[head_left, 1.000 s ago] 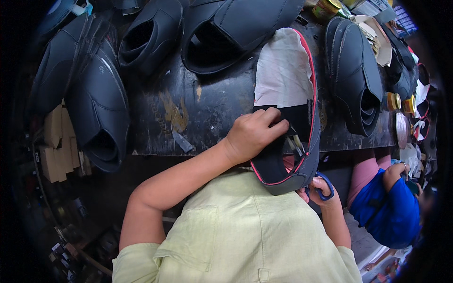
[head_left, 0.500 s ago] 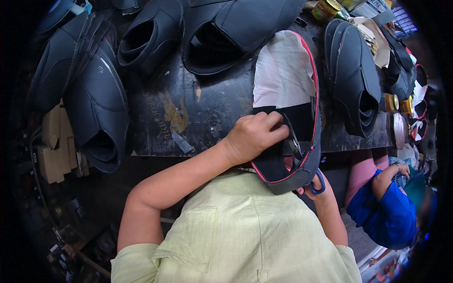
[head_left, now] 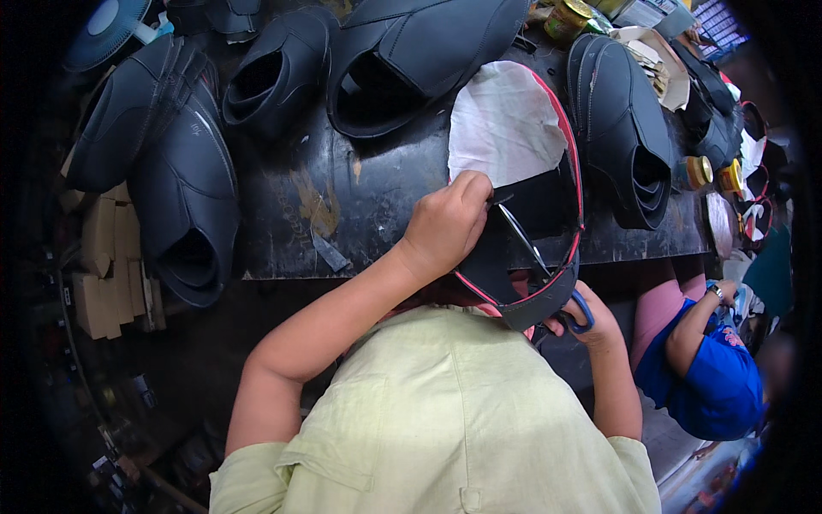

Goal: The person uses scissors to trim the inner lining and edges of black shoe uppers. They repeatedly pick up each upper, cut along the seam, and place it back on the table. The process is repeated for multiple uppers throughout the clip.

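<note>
A black shoe upper (head_left: 541, 301) with a white fabric lining and a red edge lies partly on the bench, its heel end hanging over the front edge toward me. My left hand (head_left: 449, 218) is closed on the left edge of its opening, thumb and fingers pinched together. Through the handle loop of blue-handled scissors (head_left: 584, 310) go the fingers of my right hand (head_left: 592, 324), beside the heel end. The metal blades reach up inside the upper, close to the left fingertips. Part of the right hand is hidden behind the upper.
Stacked black shoe uppers (head_left: 184, 188) line the left and back of the dark bench (head_left: 377, 223); another stack (head_left: 616, 128) stands right. A grey scrap (head_left: 330, 253) lies near the front edge. Small jars (head_left: 698, 171) and a co-worker in blue (head_left: 706, 368) are at the right.
My left hand has shifted slightly up and left along the upper's edge. The scissor blades show longer inside the opening. The whole view has shifted a little.
</note>
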The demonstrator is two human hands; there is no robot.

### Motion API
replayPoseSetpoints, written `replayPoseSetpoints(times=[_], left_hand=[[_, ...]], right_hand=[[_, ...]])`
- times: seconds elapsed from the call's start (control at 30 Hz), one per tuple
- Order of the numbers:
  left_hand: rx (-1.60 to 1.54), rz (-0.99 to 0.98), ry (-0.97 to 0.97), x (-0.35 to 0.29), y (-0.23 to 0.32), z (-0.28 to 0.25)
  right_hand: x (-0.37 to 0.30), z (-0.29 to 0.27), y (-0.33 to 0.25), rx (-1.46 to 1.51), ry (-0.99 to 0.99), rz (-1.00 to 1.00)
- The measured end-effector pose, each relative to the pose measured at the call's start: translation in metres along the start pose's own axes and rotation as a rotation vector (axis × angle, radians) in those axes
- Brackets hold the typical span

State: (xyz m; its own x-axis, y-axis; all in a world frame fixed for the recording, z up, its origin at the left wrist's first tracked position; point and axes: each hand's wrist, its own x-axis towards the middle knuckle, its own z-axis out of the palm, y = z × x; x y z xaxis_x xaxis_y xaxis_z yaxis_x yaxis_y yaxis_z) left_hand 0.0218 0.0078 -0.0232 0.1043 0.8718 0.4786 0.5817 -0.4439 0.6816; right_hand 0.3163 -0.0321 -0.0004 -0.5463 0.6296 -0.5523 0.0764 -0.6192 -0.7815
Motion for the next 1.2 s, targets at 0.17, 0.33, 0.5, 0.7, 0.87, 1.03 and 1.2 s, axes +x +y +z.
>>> replayPoseSetpoints(times=[0.17,0.33,0.5,0.7,0.87,1.03,1.2], left_hand=[[-0.078,-0.184,-0.016,0.000,0.020,-0.004],[-0.165,-0.225,-0.235,0.010,0.034,-0.003],[-0.054,0.090,-0.590,0.041,0.012,-0.004],[-0.125,0.013,-0.616,0.034,0.006,-0.006],[-0.255,-0.161,-0.386,0.014,0.026,0.008],[-0.372,-0.093,-0.683,0.032,0.015,0.000],[-0.135,0.166,-0.666,0.046,-0.002,-0.006]], right_hand=[[-0.046,-0.039,0.001,-0.076,-0.074,-0.008],[-0.073,-0.040,0.030,0.033,0.106,-0.093],[-0.070,-0.047,0.036,0.059,0.191,-0.098],[-0.098,-0.054,0.045,0.162,0.280,-0.147],[-0.109,-0.022,0.030,0.128,0.425,-0.361],[-0.101,0.026,-0.023,-0.650,0.438,-0.317],[-0.080,0.059,-0.049,-1.407,0.557,-0.191]])
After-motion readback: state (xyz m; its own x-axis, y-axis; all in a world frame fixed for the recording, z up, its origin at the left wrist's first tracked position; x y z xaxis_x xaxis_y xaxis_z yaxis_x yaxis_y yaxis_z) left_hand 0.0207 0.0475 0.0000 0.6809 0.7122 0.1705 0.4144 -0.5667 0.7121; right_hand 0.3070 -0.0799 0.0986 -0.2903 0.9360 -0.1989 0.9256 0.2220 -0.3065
